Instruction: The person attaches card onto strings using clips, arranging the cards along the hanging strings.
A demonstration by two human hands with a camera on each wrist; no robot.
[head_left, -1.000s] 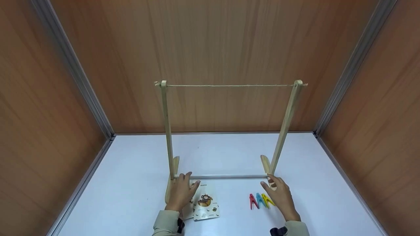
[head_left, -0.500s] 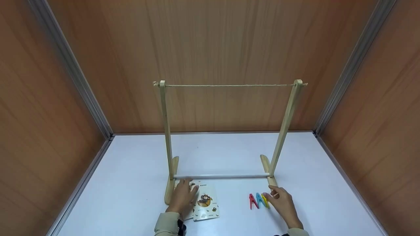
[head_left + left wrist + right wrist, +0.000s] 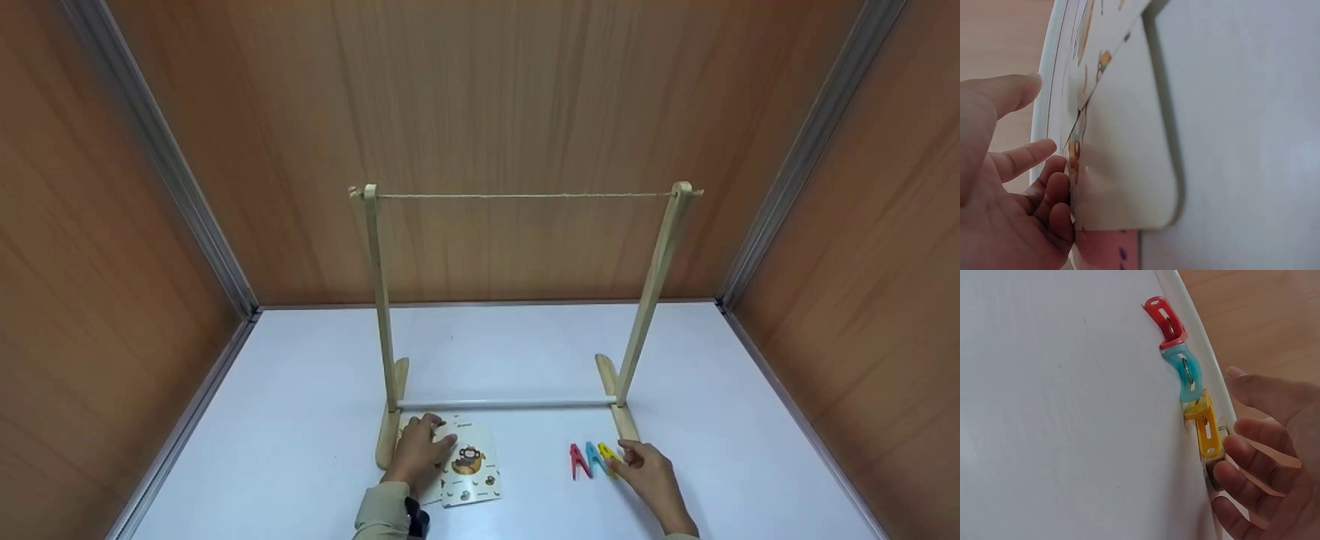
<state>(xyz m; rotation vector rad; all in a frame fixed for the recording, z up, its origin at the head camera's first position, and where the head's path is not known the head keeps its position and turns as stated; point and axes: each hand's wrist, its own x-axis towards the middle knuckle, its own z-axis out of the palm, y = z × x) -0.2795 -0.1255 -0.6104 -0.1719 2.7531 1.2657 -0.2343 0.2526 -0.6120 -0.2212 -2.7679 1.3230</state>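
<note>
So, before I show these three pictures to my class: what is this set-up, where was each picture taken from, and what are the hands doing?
No machine here: a person works with bare hands, wearing one camera on the head and one on each wrist. The head view looks down on a white table inside wood-look walls. On it stands a wooden frame with a string stretched across its top. The left hand rests on picture cards; its wrist view shows the fingers at the cards' edge. The right hand touches the yellow peg, which lies beside a blue peg and a red peg. Neither hand has lifted anything.
</note>
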